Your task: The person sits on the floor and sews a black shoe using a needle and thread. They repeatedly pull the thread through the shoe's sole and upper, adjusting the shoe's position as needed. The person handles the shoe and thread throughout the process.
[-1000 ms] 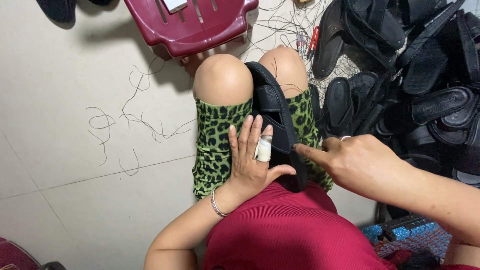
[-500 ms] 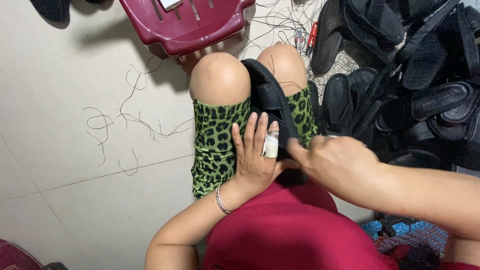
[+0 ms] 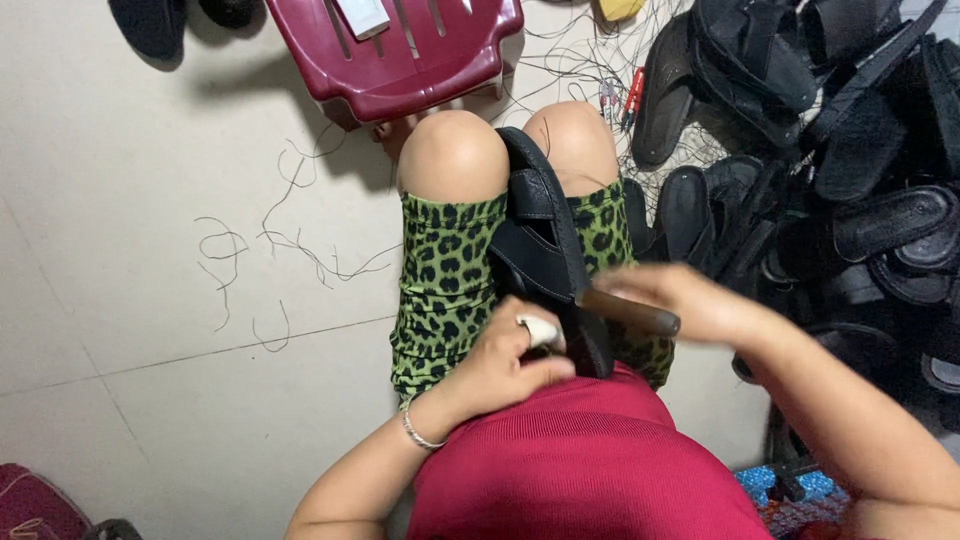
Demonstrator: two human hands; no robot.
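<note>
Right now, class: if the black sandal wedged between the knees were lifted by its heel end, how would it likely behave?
The black sandal looks thick-soled, so it would probably stay fairly stiff rather than droop. Its straps seem softer and may flex. Its textured surface suggests it would not slip easily from the left hand. The right hand holds a dark-handled tool against it.

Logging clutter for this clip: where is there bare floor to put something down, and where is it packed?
Bare tile floor lies left of the knees, broken only by loose threads, bordered above by the maroon stool. To the right, the pile of black sandals crowds the floor. The lap is taken: the left hand and right hand work a sandal there.
</note>
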